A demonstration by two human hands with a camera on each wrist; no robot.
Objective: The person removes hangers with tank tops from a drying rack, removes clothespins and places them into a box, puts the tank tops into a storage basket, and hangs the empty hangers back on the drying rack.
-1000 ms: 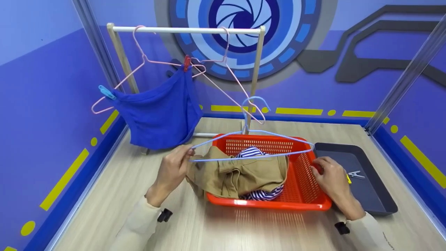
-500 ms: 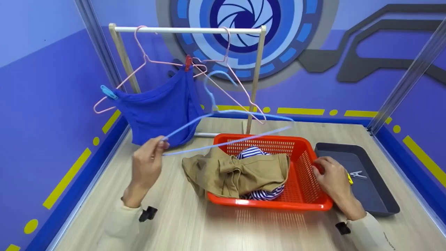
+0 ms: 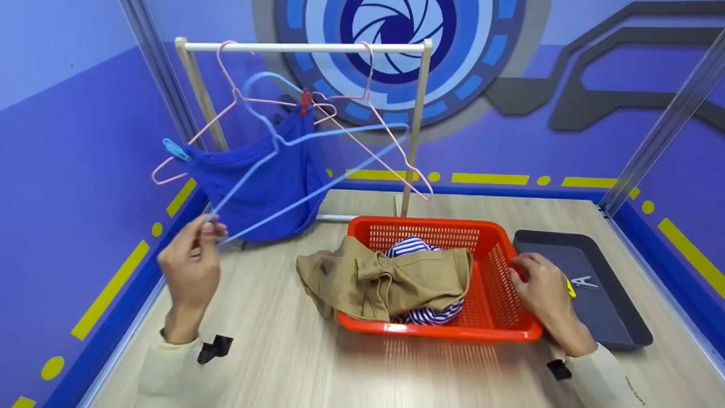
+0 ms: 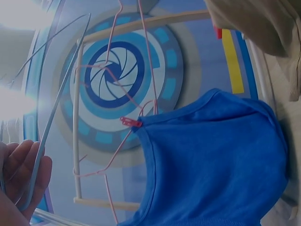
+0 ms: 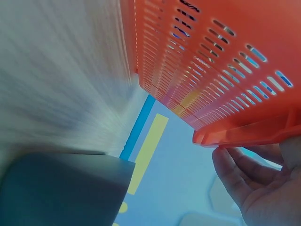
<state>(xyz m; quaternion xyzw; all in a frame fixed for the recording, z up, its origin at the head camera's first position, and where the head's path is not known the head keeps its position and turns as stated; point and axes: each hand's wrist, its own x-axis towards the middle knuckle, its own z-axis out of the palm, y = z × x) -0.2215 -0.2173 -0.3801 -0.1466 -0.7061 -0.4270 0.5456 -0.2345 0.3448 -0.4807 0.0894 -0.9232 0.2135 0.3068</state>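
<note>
My left hand (image 3: 190, 263) pinches one lower corner of a light-blue clothes hanger (image 3: 276, 137), lifted and tilted with its hook up. The hanger overlaps blue shorts (image 3: 257, 190), which hang from a pink hanger (image 3: 209, 124) by a red clothespin (image 3: 306, 102) and a light-blue clothespin (image 3: 176, 150). In the left wrist view the hanger's corner (image 4: 37, 165) lies across the fingers. My right hand (image 3: 546, 292) rests loosely at the right rim of a red basket (image 3: 442, 335), fingertips right at the rim. Khaki cloth (image 3: 425, 277) lies in the basket and drapes over its left side.
A wooden rack (image 3: 306, 47) stands at the back, with a second pink hanger (image 3: 391, 127) on its bar. Striped cloth (image 3: 430, 313) shows under the khaki cloth. A dark grey tray (image 3: 614, 303) at the right holds a grey clothespin (image 3: 585, 282) and something yellow.
My left hand has moved left, carrying the blue hanger from over the basket up and left, and tilting it, until it overlaps the blue shorts. My right hand has stayed at the basket rim.
</note>
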